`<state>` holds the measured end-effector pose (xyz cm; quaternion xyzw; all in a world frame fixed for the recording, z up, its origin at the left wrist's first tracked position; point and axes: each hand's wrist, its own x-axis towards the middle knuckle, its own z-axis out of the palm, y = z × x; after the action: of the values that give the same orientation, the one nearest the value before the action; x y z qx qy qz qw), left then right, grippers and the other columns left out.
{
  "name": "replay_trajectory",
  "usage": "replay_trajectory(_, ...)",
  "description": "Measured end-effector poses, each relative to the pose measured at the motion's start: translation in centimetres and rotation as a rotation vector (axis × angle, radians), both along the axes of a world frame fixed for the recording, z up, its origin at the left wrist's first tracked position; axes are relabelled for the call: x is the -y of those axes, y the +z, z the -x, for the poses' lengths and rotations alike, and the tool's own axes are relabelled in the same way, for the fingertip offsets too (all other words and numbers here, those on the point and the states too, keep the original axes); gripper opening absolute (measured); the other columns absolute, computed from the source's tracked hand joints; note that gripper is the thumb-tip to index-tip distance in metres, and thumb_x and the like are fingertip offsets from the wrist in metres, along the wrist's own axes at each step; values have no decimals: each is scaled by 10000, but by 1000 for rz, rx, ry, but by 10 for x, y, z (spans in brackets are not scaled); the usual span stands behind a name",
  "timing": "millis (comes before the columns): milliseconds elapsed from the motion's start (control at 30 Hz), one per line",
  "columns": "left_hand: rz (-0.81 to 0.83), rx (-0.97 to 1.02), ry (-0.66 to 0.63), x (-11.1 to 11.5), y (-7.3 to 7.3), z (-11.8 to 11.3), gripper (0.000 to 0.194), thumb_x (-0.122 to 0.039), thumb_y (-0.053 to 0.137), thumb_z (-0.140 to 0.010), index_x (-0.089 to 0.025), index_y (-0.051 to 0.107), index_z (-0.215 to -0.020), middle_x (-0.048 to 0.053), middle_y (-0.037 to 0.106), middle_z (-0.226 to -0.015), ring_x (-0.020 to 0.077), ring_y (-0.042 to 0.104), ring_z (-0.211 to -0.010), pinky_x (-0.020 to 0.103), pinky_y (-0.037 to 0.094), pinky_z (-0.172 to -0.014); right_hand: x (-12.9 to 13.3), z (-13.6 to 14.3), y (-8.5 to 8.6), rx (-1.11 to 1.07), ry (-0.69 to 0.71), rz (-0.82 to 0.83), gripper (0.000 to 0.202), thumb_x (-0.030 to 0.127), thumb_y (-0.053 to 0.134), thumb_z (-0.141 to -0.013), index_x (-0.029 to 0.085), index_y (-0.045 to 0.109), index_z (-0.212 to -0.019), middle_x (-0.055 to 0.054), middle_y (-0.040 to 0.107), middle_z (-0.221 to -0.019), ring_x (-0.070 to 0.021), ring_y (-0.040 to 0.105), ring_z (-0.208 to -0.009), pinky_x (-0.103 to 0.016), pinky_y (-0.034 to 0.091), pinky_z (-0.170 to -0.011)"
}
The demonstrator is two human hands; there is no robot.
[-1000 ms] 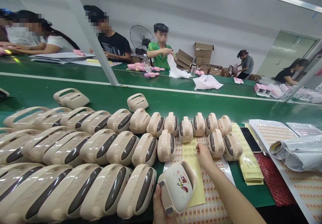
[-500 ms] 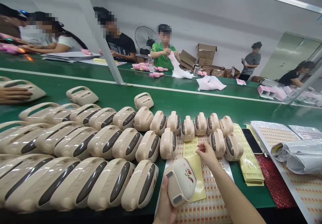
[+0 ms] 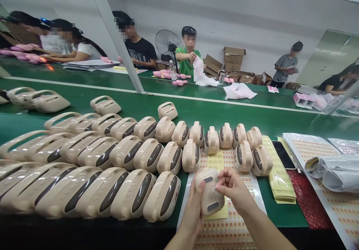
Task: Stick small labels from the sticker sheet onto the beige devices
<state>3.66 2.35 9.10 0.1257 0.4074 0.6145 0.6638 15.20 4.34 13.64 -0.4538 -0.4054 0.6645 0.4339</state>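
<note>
We are holding a beige handheld device [image 3: 209, 194] over the near edge of the green conveyor belt [image 3: 196, 113], its long axis running away from us and its top end tipped toward the rows of matching units; the face turned up to us is carrying two dark oval patches, one near each end. Our left hand [image 3: 193, 209] is clamped on the device from its left side, thumb lying along the casing, and our right hand [image 3: 231, 186] is meeting it from the right with fingertips pinched together just at the upper right corner of the casing; we cannot tell whether anything small is caught between them. Beneath the device a yellow label sheet [image 3: 217, 164] is lying on a wider sheet of small orange stickers [image 3: 230, 231], which is reaching to the near edge. To the left, rows of beige devices [image 3: 123, 156] are crowding the belt right up to our left hand, leaving no free room there. On the right a stack of yellow sheets [image 3: 277, 179], a dark phone [image 3: 284, 155] and rolled white sheets [image 3: 333, 169] are filling the near right corner. Beyond the rows, the middle of the belt is lying open, and other people are working along the far edge.
</note>
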Motion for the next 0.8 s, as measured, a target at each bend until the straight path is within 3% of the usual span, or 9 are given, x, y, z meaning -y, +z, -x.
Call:
replay_trajectory(233,-22,-19,-9,0,1,-2,570,-409,665,-724,-263,466,-1238,68,610,-1191,271,545,-1109,349,456,-900,2,0,-6,52,-15,-28,386,298,760,-499,209,479,-748,64,528,-558,-98,452,-532,-237,358,-549)
replay_trajectory(433,-36,-5,6,0,-1,-2,514,-392,673,-720,-246,510,-1186,68,642,-1132,275,579,-1059,372,464,-895,3,6,-19,112,-130,-127,316,285,686,-549,222,473,-773,52,528,-566,-110,431,-516,-246,361,-528)
replay_trajectory(633,-5,-11,21,-2,-5,-5,614,-443,715,-649,-251,498,-1191,62,666,-1091,273,604,-1016,364,492,-855,11,10,-27,385,-194,-287,188,238,624,-629,221,489,-760,28,544,-635,-110,410,-513,-259,361,-523)
replay_trajectory(800,17,7,22,-3,-5,1,502,-440,681,-696,-227,559,-1133,59,659,-1117,263,548,-1108,340,452,-916,13,5,-30,196,-183,-350,165,324,598,-727,224,487,-798,6,530,-701,-138,492,-624,-264,420,-573)
